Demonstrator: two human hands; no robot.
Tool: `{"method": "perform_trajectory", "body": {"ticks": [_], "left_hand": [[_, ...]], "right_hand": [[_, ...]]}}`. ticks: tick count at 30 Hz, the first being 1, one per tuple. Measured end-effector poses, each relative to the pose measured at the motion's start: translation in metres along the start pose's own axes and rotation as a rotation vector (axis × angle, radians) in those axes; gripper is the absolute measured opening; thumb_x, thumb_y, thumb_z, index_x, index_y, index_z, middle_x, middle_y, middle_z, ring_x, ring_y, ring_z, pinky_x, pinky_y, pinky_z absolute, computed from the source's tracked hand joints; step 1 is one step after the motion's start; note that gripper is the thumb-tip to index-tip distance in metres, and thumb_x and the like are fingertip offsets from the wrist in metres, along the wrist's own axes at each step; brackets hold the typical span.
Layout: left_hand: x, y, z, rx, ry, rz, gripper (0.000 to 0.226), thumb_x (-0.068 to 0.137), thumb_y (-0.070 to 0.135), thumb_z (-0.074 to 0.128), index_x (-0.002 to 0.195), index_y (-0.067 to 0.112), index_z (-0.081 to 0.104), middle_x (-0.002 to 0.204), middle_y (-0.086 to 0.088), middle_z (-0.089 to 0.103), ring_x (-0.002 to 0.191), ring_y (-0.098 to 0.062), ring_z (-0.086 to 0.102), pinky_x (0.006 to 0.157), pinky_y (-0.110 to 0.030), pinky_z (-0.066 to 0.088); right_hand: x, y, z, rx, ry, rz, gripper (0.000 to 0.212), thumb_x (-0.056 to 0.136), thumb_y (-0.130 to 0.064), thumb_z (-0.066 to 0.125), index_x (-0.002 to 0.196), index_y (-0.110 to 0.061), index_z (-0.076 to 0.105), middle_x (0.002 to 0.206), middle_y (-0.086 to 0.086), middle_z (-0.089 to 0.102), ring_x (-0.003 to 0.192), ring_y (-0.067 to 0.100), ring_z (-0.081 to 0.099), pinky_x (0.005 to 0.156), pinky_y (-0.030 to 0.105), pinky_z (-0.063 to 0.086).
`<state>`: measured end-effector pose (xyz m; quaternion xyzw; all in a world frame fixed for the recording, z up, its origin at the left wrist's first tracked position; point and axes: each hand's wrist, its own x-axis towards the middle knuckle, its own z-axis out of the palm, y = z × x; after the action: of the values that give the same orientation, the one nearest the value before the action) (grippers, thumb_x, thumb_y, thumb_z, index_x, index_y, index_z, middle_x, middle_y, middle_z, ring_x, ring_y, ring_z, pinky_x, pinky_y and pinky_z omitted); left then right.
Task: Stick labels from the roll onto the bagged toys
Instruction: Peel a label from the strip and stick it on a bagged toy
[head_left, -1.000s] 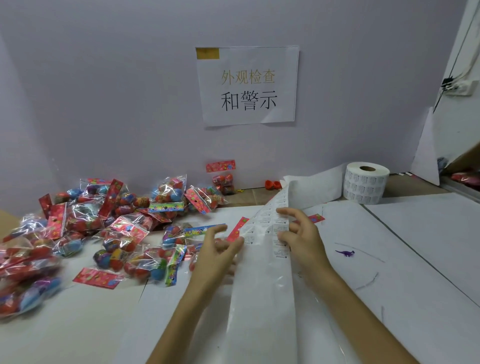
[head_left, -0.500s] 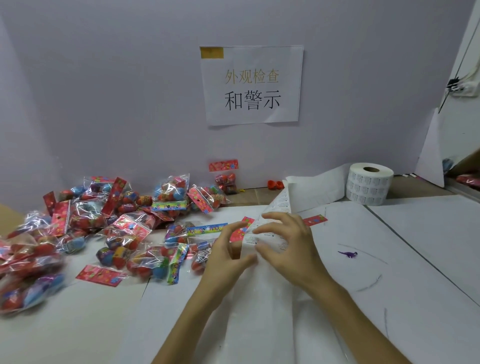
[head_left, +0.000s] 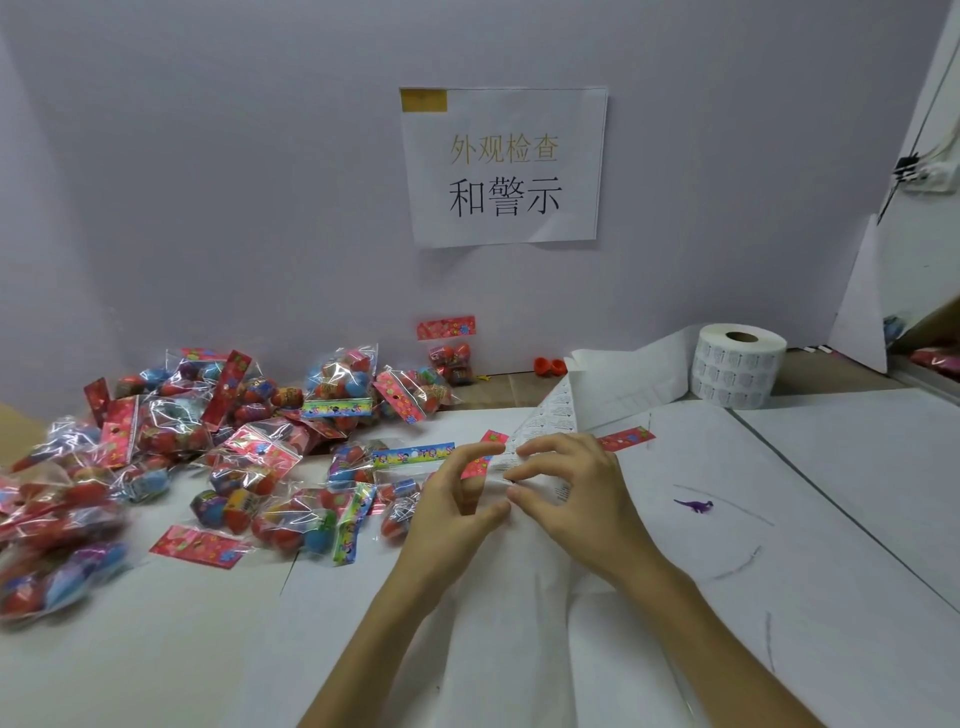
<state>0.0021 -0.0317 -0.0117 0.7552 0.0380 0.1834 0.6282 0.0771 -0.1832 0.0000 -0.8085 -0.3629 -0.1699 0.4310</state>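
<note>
Two hands meet over the label strip in the middle of the white table. The left hand has its index finger and thumb apart like a small fork, with the left edge of the strip between them, and the other fingers are folded behind. The right hand is arched over the strip with its fingers curled; its thumb and the tips of its first fingers close on the paper, and its thumb touches the left thumb. Whether one single label is already lifted between the fingertips, I cannot tell. The strip runs from the hands up and to the right, folds once, and goes to the roll, which stands upright near the wall, well apart from the hands. The bagged toys lie in a loose heap on the left side of the table, the nearest bag just beside the left hand. A red card shows from under the strip beside the right hand. A paper sign with printed characters hangs on the wall, and a small purple mark is on the table to the right.
</note>
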Motion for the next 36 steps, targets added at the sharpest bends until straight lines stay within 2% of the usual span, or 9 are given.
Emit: {"method": "perform_trajectory", "body": {"ticks": [10, 15, 18, 21, 25, 27, 30, 33, 36], "left_hand": [[0.000, -0.001, 0.002, -0.018, -0.050, -0.015, 0.066, 0.082, -0.012, 0.067, 0.125, 0.037, 0.062, 0.107, -0.005, 0.074, 0.098, -0.027, 0.071, 0.086, -0.044, 0.062], [-0.001, -0.001, 0.003, -0.014, -0.088, -0.049, 0.072, 0.072, 0.012, 0.075, 0.134, 0.039, 0.051, 0.109, -0.004, 0.076, 0.096, -0.030, 0.074, 0.088, -0.049, 0.061], [-0.002, -0.003, 0.005, 0.055, -0.118, -0.040, 0.073, 0.079, 0.013, 0.077, 0.136, 0.046, 0.045, 0.102, 0.001, 0.077, 0.090, -0.021, 0.074, 0.083, -0.041, 0.062], [-0.005, -0.002, 0.007, 0.204, -0.167, -0.008, 0.069, 0.087, 0.013, 0.076, 0.138, 0.047, 0.044, 0.094, 0.020, 0.072, 0.068, 0.002, 0.063, 0.065, -0.015, 0.051], [-0.008, 0.001, 0.010, 0.376, -0.208, 0.119, 0.038, 0.094, 0.023, 0.070, 0.129, 0.037, 0.062, 0.106, 0.034, 0.065, 0.053, -0.002, 0.044, 0.056, -0.009, 0.037], [-0.008, 0.002, 0.011, 0.386, -0.194, 0.164, 0.027, 0.097, 0.021, 0.067, 0.122, 0.030, 0.070, 0.086, 0.039, 0.064, 0.046, -0.004, 0.038, 0.051, -0.009, 0.032], [-0.007, 0.001, 0.010, 0.364, -0.141, 0.178, 0.026, 0.099, 0.020, 0.064, 0.120, 0.032, 0.070, 0.054, 0.026, 0.055, 0.042, -0.006, 0.033, 0.046, -0.010, 0.025], [-0.004, -0.003, 0.008, 0.308, -0.075, 0.185, 0.038, 0.099, 0.021, 0.063, 0.117, 0.054, 0.065, 0.049, 0.005, 0.043, 0.046, -0.009, 0.030, 0.049, -0.020, 0.023], [-0.002, -0.006, 0.007, 0.323, -0.028, 0.192, 0.035, 0.099, 0.018, 0.062, 0.123, 0.043, 0.065, 0.047, 0.007, 0.035, 0.046, -0.010, 0.030, 0.048, -0.020, 0.022]], "right_hand": [[0.001, 0.002, -0.002, 0.030, 0.016, 0.025, 0.003, 0.086, -0.023, 0.079, 0.083, -0.023, 0.079, 0.092, -0.018, 0.071, 0.098, 0.009, 0.059, 0.090, 0.044, 0.048], [0.003, 0.004, -0.004, 0.064, 0.068, 0.067, 0.006, 0.088, -0.017, 0.077, 0.083, -0.021, 0.076, 0.085, -0.017, 0.069, 0.088, 0.007, 0.063, 0.079, 0.028, 0.053], [0.003, 0.003, -0.008, 0.121, 0.130, 0.108, 0.012, 0.090, -0.012, 0.073, 0.083, -0.021, 0.074, 0.083, -0.016, 0.071, 0.086, 0.004, 0.065, 0.071, 0.010, 0.048], [0.004, 0.002, -0.012, 0.158, 0.179, 0.174, 0.009, 0.093, -0.017, 0.070, 0.087, -0.022, 0.074, 0.082, -0.018, 0.071, 0.083, 0.001, 0.064, 0.070, 0.008, 0.047], [0.005, 0.002, -0.014, 0.163, 0.205, 0.202, 0.009, 0.097, -0.018, 0.067, 0.095, -0.018, 0.075, 0.088, -0.012, 0.073, 0.082, 0.000, 0.064, 0.071, 0.005, 0.045], [0.004, 0.002, -0.012, 0.145, 0.193, 0.184, 0.008, 0.097, -0.018, 0.067, 0.095, -0.019, 0.075, 0.089, -0.012, 0.073, 0.082, 0.000, 0.064, 0.071, 0.005, 0.045], [0.003, 0.002, -0.009, 0.127, 0.117, 0.131, 0.007, 0.095, -0.016, 0.070, 0.096, -0.021, 0.075, 0.094, -0.012, 0.072, 0.084, -0.001, 0.064, 0.069, 0.005, 0.045], [0.002, 0.003, -0.005, 0.130, 0.000, 0.060, 0.013, 0.093, -0.018, 0.072, 0.105, -0.023, 0.074, 0.102, -0.012, 0.070, 0.089, 0.003, 0.065, 0.074, 0.013, 0.052], [0.001, 0.005, -0.002, 0.142, -0.087, 0.040, 0.034, 0.089, -0.021, 0.075, 0.119, -0.032, 0.067, 0.108, -0.017, 0.065, 0.094, 0.005, 0.063, 0.079, 0.014, 0.052]]}}
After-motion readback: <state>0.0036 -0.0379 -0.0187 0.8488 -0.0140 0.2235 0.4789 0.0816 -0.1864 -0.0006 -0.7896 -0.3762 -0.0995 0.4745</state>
